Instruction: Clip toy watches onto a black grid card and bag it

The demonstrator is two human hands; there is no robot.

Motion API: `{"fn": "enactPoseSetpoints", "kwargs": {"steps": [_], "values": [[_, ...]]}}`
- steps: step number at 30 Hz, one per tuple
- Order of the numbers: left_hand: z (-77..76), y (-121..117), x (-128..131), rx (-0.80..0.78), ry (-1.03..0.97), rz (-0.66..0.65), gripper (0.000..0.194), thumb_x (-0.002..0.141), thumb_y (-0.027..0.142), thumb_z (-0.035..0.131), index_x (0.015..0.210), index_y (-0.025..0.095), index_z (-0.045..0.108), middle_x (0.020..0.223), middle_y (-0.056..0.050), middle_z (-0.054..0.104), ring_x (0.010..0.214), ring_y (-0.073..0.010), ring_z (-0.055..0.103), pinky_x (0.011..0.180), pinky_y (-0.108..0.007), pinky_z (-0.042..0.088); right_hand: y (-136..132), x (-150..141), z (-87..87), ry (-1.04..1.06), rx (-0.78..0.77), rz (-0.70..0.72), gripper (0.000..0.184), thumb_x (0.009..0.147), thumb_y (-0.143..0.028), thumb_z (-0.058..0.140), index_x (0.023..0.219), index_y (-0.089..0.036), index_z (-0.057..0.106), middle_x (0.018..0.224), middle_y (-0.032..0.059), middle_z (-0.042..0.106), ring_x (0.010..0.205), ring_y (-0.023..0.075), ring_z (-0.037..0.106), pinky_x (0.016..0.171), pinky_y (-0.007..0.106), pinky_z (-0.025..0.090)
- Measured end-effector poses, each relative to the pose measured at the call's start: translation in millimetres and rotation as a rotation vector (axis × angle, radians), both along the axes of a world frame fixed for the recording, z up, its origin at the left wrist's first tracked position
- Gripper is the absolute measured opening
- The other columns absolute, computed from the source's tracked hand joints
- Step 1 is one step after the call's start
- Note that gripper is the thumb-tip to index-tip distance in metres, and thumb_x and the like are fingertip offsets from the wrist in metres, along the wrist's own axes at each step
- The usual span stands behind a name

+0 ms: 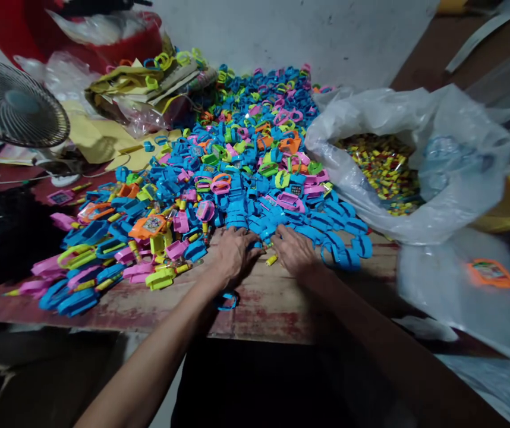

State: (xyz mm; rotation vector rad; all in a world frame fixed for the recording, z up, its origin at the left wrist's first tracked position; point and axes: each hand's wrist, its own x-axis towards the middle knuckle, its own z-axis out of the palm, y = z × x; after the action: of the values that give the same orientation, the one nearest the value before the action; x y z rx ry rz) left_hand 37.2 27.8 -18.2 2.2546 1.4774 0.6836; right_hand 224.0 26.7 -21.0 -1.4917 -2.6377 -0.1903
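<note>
Before me lies a large heap of plastic toy watches (pixel 237 202), mostly blue, with pink, green and orange ones among them. At the heap's front edge my left hand (pixel 236 252) has its fingers curled down around a blue toy watch (pixel 258 244). Close beside it, my right hand (pixel 294 251) has its fingers bent onto the blue pieces, fingertips partly hidden. Between the hands lies a small yellow stick (pixel 271 260). A single blue strap loop (pixel 227 301) sits near the table edge, below my left wrist.
An open plastic bag (pixel 357 119) of small yellow and red pieces stands at the right. A fan (pixel 16 101) and a black crate-like object (pixel 8 235) are at the left. An orange watch piece (pixel 491 272) lies on white plastic. Folded paper (pixel 148 89) is piled behind.
</note>
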Motion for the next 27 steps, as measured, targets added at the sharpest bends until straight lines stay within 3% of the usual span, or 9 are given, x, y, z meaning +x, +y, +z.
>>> {"fn": "enactPoseSetpoints", "kwargs": {"steps": [5, 9, 12, 16, 22, 27], "values": [[5.8, -4.1, -20.1, -0.065, -0.213, -0.01, 0.019, 0.087, 0.036, 0.064, 0.098, 0.023, 0.073, 0.104, -0.004, 0.073, 0.096, -0.0216, 0.065, 0.092, -0.034, 0.046, 2.9, 16.1, -12.2, 0.292, 0.117, 0.133, 0.025, 0.1, -0.022, 0.042, 0.095, -0.016, 0.066, 0.098, 0.0115, 0.065, 0.081, 0.0201, 0.059, 0.071, 0.03, 0.042], [16.9, -20.7, -36.0, -0.092, -0.34, 0.103, 0.027, 0.089, 0.044, 0.06, 0.095, 0.018, 0.065, 0.085, -0.001, 0.071, 0.076, -0.0171, 0.065, 0.071, -0.027, 0.049, 1.3, 7.6, -6.8, 0.759, 0.095, 0.071, 0.017, 0.096, -0.029, 0.049, 0.098, -0.018, 0.062, 0.082, 0.0059, 0.064, 0.067, 0.0172, 0.059, 0.067, 0.029, 0.047], [24.7, -40.4, -41.5, -0.144, -0.518, 0.134, 0.025, 0.084, 0.039, 0.068, 0.096, 0.018, 0.063, 0.091, -0.003, 0.071, 0.084, -0.0176, 0.066, 0.076, -0.027, 0.049, -11.4, -20.4, 8.3, 1.135, -0.199, -0.032, 0.019, 0.091, -0.035, 0.056, 0.103, -0.02, 0.057, 0.068, -0.0017, 0.06, 0.056, 0.0149, 0.058, 0.058, 0.027, 0.047], [31.3, -67.3, -42.9, -0.278, -0.778, 0.115, 0.021, 0.079, 0.035, 0.074, 0.089, 0.018, 0.069, 0.092, -0.005, 0.074, 0.088, -0.0185, 0.067, 0.082, -0.028, 0.051, -32.7, -54.1, 28.1, 1.47, -0.729, 0.05, 0.023, 0.087, -0.039, 0.063, 0.097, -0.019, 0.059, 0.071, -0.0003, 0.065, 0.066, 0.0158, 0.064, 0.063, 0.026, 0.05], [31.1, -83.1, -37.0, -0.558, -0.98, 0.197, 0.042, 0.064, 0.041, 0.086, 0.091, 0.015, 0.068, 0.081, -0.003, 0.073, 0.068, -0.015, 0.066, 0.063, -0.025, 0.054, -43.6, -63.9, 25.6, 1.613, -0.886, -0.024, 0.023, 0.078, -0.038, 0.072, 0.077, -0.018, 0.06, 0.066, -0.0029, 0.058, 0.061, 0.0113, 0.053, 0.06, 0.024, 0.042], [32.2, -85.0, -31.4, -0.57, -1.051, 0.199, 0.037, 0.064, 0.038, 0.086, 0.087, 0.014, 0.07, 0.082, -0.004, 0.075, 0.071, -0.0151, 0.067, 0.064, -0.024, 0.055, -45.3, -61.0, 15.9, 1.621, -0.935, -0.078, 0.026, 0.08, -0.041, 0.071, 0.078, -0.018, 0.059, 0.065, -0.003, 0.059, 0.061, 0.0111, 0.053, 0.061, 0.024, 0.041]]}}
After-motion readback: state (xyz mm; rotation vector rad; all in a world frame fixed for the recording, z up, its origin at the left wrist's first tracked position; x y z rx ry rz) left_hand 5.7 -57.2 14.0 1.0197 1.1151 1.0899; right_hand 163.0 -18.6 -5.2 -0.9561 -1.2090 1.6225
